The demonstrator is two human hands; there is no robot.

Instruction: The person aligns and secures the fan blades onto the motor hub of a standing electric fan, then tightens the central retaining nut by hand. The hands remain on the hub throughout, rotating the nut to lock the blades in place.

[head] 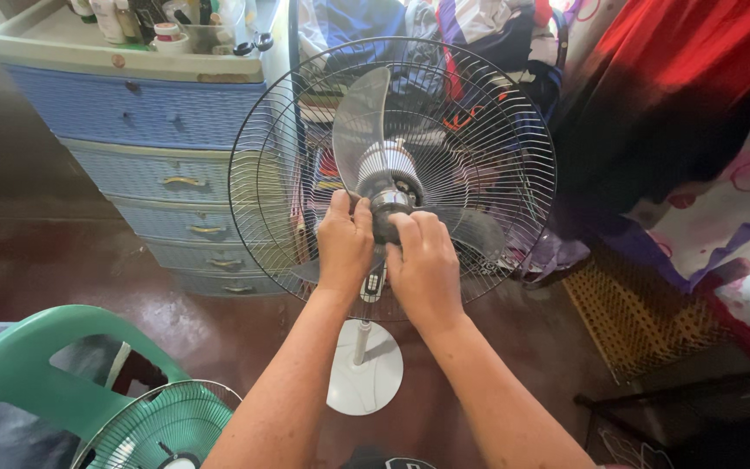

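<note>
Gripping the dark round hub cap (387, 214) at the centre of the translucent grey plastic fan blades (361, 130): left hand (345, 244) with fingers curled narrow round the cap's left side, right hand (424, 263) with fingers curled narrow over its right side and front. Both hands touching the cap, thumbs near each other at its top. Blades seated inside the round silver wire rear guard (514, 130), front of guard open. Fan standing upright on white pole over round white base (366, 382), on dark reddish floor (62, 260). Behind, left: blue plastic drawer chest (149, 130). Lower left: green plastic chair (28, 365), green wire grille (162, 430) just beside it
</note>
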